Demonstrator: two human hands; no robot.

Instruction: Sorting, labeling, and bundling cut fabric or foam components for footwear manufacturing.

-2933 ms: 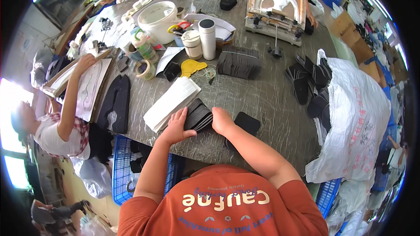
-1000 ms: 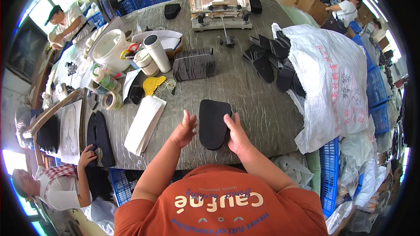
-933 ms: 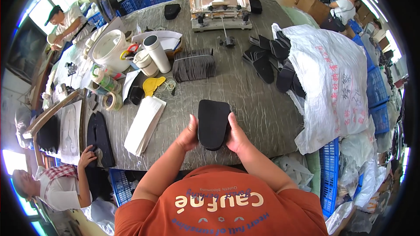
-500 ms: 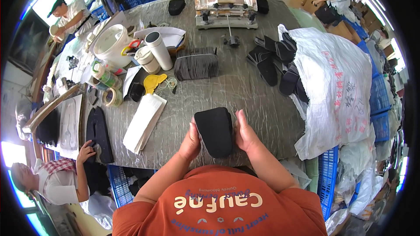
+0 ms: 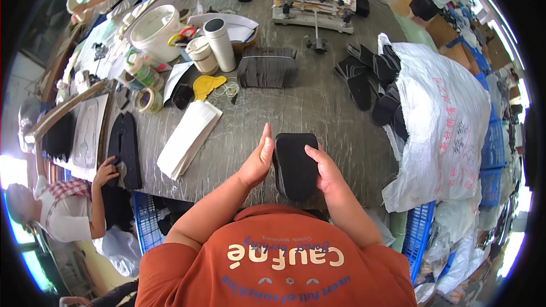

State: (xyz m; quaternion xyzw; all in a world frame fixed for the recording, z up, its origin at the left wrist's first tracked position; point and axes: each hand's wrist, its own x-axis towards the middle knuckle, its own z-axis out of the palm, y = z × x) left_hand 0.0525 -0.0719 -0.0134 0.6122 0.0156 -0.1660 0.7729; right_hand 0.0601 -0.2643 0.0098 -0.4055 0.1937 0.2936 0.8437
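A thick stack of black insole pieces [image 5: 296, 166] stands over the near edge of the table, its broad end pointing away from me. My right hand [image 5: 330, 171] grips its right side, with the thumb lying over the top piece and the fingers hidden beneath or behind. Along the left side is my left hand [image 5: 257, 160], flat and stretched out, fingers pointing forward; whether it touches the stack I cannot tell. Farther off lies a banded bundle of dark pieces [image 5: 267, 71]. Loose black insoles [image 5: 360, 90] spill from a white woven sack [image 5: 446, 131] on the right.
A printing frame on a metal stand [image 5: 314, 0] occupies the far side. Leftward are folded white paper [image 5: 189, 139], a yellow piece [image 5: 208, 85], a tape roll [image 5: 149, 100], a white flask [image 5: 219, 45] and a bucket [image 5: 156, 34]. A co-worker's hand [image 5: 106, 172] rests by black pieces.
My right thumb has come over the top of the stack, which has shifted slightly right and turned more upright. My left hand has opened out flat beside it. The view has shifted a little.
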